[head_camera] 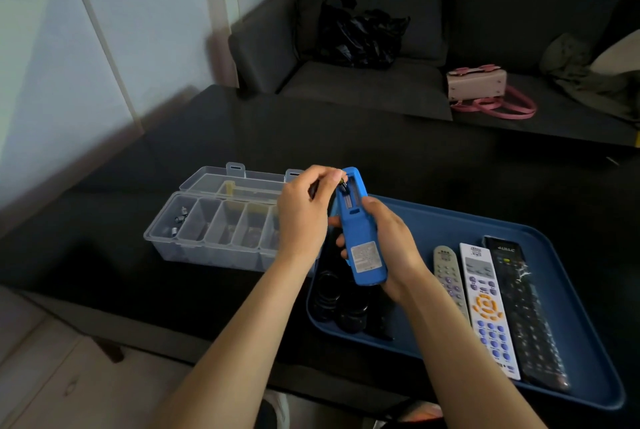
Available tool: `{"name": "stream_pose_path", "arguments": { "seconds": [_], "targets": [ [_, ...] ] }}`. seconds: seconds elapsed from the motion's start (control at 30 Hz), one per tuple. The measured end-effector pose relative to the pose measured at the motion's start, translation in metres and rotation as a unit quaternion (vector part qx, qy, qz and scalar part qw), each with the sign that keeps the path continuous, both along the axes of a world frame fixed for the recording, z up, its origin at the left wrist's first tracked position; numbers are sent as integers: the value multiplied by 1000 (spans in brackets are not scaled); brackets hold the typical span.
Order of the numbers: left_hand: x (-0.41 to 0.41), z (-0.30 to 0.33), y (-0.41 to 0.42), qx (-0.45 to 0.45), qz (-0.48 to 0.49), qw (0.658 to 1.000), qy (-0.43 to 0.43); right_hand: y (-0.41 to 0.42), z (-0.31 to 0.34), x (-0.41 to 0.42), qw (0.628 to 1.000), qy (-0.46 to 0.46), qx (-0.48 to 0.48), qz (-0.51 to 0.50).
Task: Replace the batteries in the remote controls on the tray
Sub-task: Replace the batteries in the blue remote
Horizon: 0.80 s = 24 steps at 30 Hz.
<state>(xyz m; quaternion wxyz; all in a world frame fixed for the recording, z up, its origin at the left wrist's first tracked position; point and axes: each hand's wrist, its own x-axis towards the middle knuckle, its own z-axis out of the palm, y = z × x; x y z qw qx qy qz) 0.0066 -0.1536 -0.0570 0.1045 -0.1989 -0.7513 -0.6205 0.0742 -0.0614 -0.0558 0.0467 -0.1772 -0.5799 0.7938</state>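
My right hand [388, 241] grips a blue remote [360, 231], back side up, above the left part of the blue tray [568, 290]. Its battery slot at the top end is uncovered. My left hand [304, 210] pinches a small dark battery [343, 182] at the top of that slot. Three more remotes lie side by side on the tray: a small grey one [448, 276], a white one with orange and blue buttons [488, 307], and a black one [526, 310].
A clear plastic organiser box [207, 224] with its lid open stands left of the tray; its leftmost compartment holds small batteries [178, 220]. Dark round items [339, 304] lie in the tray's left end. A dark sofa with a black bag and a pink handbag is behind the black table.
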Motion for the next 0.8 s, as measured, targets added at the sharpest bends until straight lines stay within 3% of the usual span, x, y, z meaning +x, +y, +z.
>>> {"name": "stream_pose_path", "arguments": {
  "seconds": [0.53, 0.8],
  "targets": [
    [1, -4, 9, -79, 52, 980, 175, 4, 3, 7, 999, 26, -2, -20],
    [1, -14, 12, -118, 67, 972, 191, 1, 4, 14, 997, 60, 35, -35]
  ]
}}
